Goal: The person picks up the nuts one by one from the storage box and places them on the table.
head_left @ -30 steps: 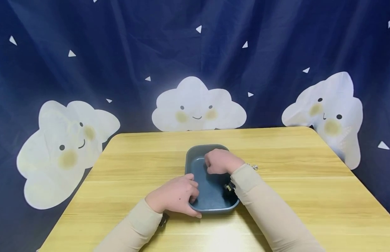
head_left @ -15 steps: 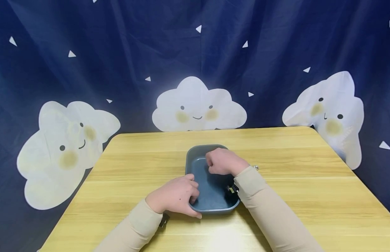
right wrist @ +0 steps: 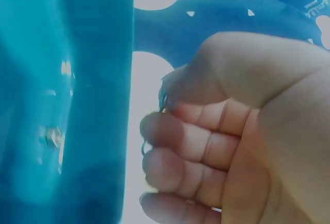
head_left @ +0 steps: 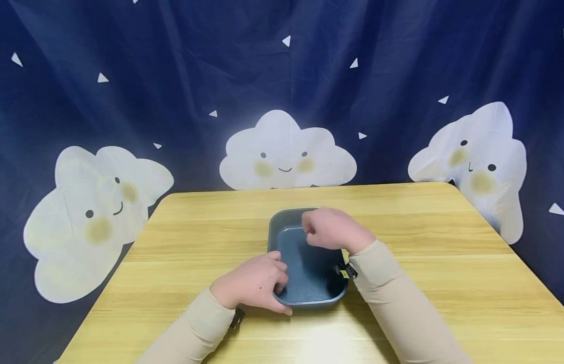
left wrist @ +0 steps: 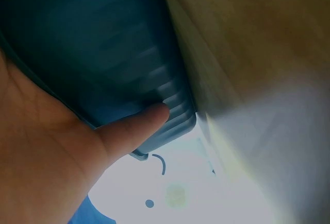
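A blue-grey rectangular tray [head_left: 309, 283] stands on the table, with raised walls. My left hand [head_left: 254, 280] grips its near left rim, fingers inside; in the left wrist view the thumb [left wrist: 139, 126] presses on the ribbed outer wall. My right hand [head_left: 334, 228] is over the tray's far right part, fingers curled. In the right wrist view its thumb and forefinger pinch a small, thin, shiny loop-like thing [right wrist: 163, 99], largely hidden by the fingertips. A small silvery spot [right wrist: 53, 137] shows against the blue tray; I cannot tell whether it is an object or a reflection.
The wood-patterned table [head_left: 209, 227] surrounds the tray and ends at a dark blue curtain [head_left: 195, 65] with smiling clouds. Small dark wrist cameras [head_left: 347, 271] sit at both cuffs, the right one over the tray's right rim.
My right hand has moved right and slightly up, towards the tray's far right rim. Its wrist now covers the small silvery thing seen earlier on the table. The left hand and tray stay put.
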A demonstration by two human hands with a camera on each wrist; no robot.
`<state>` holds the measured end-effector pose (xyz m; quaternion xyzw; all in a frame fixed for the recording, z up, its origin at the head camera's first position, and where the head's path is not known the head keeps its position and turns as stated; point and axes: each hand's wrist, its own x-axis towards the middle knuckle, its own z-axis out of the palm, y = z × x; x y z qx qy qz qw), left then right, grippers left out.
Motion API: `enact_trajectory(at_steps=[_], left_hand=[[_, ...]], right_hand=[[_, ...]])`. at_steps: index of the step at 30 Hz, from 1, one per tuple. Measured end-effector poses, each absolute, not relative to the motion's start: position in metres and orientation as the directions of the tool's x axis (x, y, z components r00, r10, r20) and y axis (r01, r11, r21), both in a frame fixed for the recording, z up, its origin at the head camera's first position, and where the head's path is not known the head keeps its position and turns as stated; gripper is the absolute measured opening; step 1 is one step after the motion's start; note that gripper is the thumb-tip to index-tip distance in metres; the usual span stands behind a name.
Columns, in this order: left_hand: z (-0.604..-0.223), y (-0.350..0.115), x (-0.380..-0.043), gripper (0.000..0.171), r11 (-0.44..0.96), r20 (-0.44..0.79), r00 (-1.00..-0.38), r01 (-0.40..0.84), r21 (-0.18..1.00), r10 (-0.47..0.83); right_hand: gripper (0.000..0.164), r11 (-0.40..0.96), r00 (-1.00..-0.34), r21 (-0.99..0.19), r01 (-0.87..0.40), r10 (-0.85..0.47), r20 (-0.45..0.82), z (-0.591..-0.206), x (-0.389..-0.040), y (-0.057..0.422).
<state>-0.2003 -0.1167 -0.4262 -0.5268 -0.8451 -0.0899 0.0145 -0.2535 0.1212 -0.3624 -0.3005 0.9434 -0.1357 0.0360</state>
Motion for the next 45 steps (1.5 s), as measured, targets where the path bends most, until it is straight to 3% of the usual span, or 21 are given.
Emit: enact_trajectory(at_steps=[27,45], left_hand=[[-0.428,-0.117,-0.200,0.056,0.435,0.115,-0.446,0.894,0.109,0.888],[-0.427,-0.117,-0.199,0.055,0.436,0.124,-0.448,0.892,0.118,0.885]], right_hand=[[0.006,0.824,-0.887,-0.352,-0.444,-0.459,0.045,-0.371,-0.260,0.203],[0.008,0.862,-0.911,-0.369,-0.348,-0.404,-0.085,-0.397,-0.274,0.238]])
